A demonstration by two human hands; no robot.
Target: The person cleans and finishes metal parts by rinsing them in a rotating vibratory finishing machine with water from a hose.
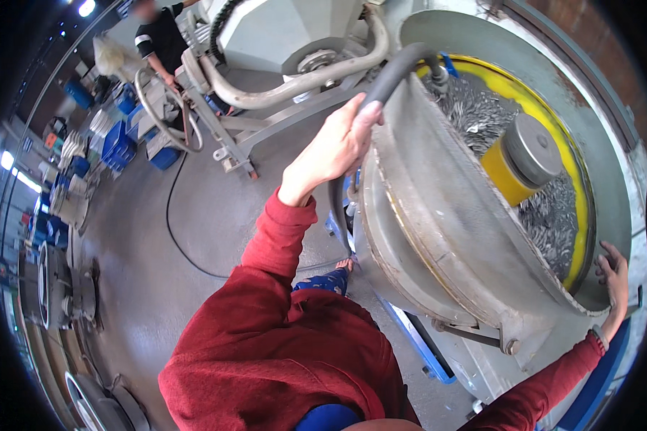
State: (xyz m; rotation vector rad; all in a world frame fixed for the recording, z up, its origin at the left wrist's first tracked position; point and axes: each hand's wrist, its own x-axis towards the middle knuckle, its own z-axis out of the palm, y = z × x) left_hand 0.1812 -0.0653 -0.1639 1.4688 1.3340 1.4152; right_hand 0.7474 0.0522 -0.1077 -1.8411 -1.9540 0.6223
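On the left, my left hand (334,147) is closed around a thick grey hose (402,65). The hose bends over the rim of a large round metal tub (438,215), and its end has a metal fitting (440,80) with a blue lever. Inside the tub lies a mass of small shiny grey metal pieces (474,115), ringed by a yellow lining (550,100). From the middle rises a yellow column (507,176) with a grey cap (535,147). My right hand (614,276) is at the tub's right rim, fingers apart and holding nothing.
A metal pipe frame (295,93) and a pale machine (280,36) stand beyond. A co-worker (162,43) in black is at the far left. Blue crates (118,147) line the left side, and a black cable (176,233) loops over the floor.
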